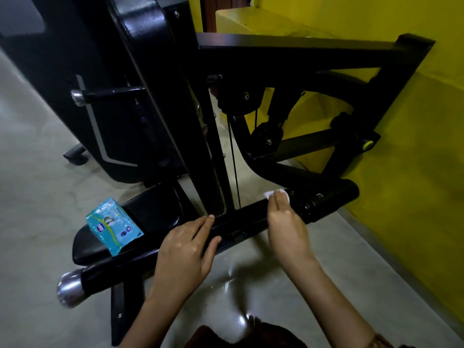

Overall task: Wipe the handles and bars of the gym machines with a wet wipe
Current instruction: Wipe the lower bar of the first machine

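A black gym machine fills the view; its long padded bar (pixel 241 219) runs low across the middle, from a chrome end cap (pixel 70 288) at the lower left to a black roller (pixel 334 197) at the right. My left hand (pixel 184 254) rests on the bar, fingers curled over it. My right hand (pixel 286 222) presses a white wet wipe (pixel 272 193) against the bar just left of the roller. Only a small edge of the wipe shows past my fingertips.
A light blue pack of wipes (pixel 113 226) lies on the black seat pad (pixel 153 209). The upright back pad (pixel 148 79) and frame rise behind it. A yellow wall (pixel 414 146) runs close on the right. A grey floor (pixel 32 187) lies left and below.
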Motion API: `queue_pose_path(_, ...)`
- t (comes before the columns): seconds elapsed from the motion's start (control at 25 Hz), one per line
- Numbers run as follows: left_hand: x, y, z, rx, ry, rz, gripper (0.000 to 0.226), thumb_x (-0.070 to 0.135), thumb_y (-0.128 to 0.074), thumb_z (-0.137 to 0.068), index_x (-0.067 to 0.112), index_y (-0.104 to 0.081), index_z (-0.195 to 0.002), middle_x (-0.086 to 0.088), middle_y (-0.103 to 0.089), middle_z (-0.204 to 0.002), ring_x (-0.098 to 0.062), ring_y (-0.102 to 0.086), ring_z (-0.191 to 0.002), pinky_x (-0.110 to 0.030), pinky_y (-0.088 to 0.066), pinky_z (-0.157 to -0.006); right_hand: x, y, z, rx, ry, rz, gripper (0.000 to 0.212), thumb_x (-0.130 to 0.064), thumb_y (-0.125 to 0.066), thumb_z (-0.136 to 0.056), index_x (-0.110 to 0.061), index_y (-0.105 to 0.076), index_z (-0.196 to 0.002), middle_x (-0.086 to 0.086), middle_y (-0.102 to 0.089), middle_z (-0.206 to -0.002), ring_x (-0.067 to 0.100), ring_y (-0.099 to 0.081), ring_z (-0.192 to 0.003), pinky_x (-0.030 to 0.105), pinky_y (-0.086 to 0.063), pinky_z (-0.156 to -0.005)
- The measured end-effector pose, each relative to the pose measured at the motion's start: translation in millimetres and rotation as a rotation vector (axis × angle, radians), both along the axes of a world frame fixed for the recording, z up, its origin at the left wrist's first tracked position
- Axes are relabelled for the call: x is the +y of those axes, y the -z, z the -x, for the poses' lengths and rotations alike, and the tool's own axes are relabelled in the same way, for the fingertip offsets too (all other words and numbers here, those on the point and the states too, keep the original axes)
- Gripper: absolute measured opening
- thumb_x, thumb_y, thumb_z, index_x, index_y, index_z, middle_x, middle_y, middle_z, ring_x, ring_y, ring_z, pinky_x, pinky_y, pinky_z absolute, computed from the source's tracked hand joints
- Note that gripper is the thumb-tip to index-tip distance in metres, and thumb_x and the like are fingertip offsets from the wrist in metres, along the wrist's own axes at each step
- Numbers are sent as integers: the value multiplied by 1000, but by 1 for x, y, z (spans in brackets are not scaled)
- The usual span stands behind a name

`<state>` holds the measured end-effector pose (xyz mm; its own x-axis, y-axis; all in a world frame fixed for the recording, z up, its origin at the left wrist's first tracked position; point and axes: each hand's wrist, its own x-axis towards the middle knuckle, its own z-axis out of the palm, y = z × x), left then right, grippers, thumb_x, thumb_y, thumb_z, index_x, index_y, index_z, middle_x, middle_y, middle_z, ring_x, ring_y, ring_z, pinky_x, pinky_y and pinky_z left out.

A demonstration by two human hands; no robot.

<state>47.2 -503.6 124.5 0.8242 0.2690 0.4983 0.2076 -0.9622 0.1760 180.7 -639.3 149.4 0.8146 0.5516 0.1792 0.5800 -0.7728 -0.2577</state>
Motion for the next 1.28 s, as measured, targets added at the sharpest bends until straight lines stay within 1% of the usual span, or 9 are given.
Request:
queue_pose_path(0.12, 1, 1, 0, 6, -5, -4, 44, 35, -47, -85, 5, -68, -108, -11, -70, -98, -24, -67, -83, -32, -53, -73, 2, 11, 44, -22, -161, -59, 72, 13, -84, -28, 3, -70, -98, 19, -69, -101, 22, -71, -67, 21, -54, -54)
queue_pose_path(0.28, 2, 1, -1, 7, -3, -4, 44, 35, -47, -84, 5, -68, -108, -11, -70, -98, -25, -68, -83, -34, -53, -73, -4, 1, 35, 170, -275, -352, 61, 17, -67, -66, -2, -58, -123, 15, -60, -123, 23, -63, -106, 15, -38, -96)
queue_pose_path(0.4, 2, 2, 1, 2, -1, -5, 44, 35, -47, -85, 5, -67, -109, -11, -70, -98, -25, -67, -83, -34, -53, -74, -7, 13, -7, 159, -129, -327, 44, -26, -44, -95, -5, -45, -134, 13, -49, -134, 29, -44, -128, 27, -31, -106)
queue_pose_path(0.48, 2, 2, 1, 9, 2, -5, 44, 35, -47, -85, 5, -67, -110, -11, -70, -98, -25, -67, -82, -34, -54, -73, -5, 26, -5, 158, -153, -209, 65, -52, -23, -91, -9, -42, -135, 11, -40, -141, 27, -25, -139, 38, -20, -113)
queue_pose_path(0.6, 3, 3, 0, 8, -5, -6, 43, 34, -47, -85, 5, -67, -110, -11, -70, -98, -25, -67, -82, -35, -54, -72, -4, 34, 19, 161, -201, -329, 40, -14, -55, -90, -5, -52, -129, 13, -47, -138, 26, -31, -135, 40, -32, -109)
queue_pose_path(0.72, 3, 3, 0, 6, 7, 3, 43, 34, -48, -85, 4, -67, -110, -11, -70, -98, -25, -67, -82, -35, -55, -72, -13, 31, 21, 88, -317, -403, 63, 24, -64, -66, -3, -58, -122, 16, -55, -129, 28, -46, -125, 21, -28, -107)
queue_pose_path(0.92, 4, 3, 1, 6, 12, 15, 43, 34, -48, -86, 4, -66, -111, -12, -69, -100, -25, -67, -84, -35, -55, -74, -9, 21, -13, -13, -4, -348, 59, 25, -57, -70, 5, -53, -125, 23, -47, -136, 36, -42, -128, 41, -36, -103)
queue_pose_path(1.08, 3, 3, 1, 16, 5, -3, 43, 33, -47, -85, 4, -67, -110, -11, -69, -99, -25, -67, -83, -34, -54, -73, 11, 35, 32, -67, -198, -203, 79, 27, -68, -39, 5, -61, -115, 22, -61, -119, 37, -60, -108, 43, -56, -75)
queue_pose_path(1.28, 3, 1, 1, 11, 6, -19, 43, 33, -46, -85, 4, -67, -108, -11, -70, -99, -25, -67, -83, -33, -53, -73, -4, 12, 18, 94, -278, -427, 66, 28, -56, -61, 2, -57, -122, 20, -57, -125, 31, -52, -120, 35, -36, -104)
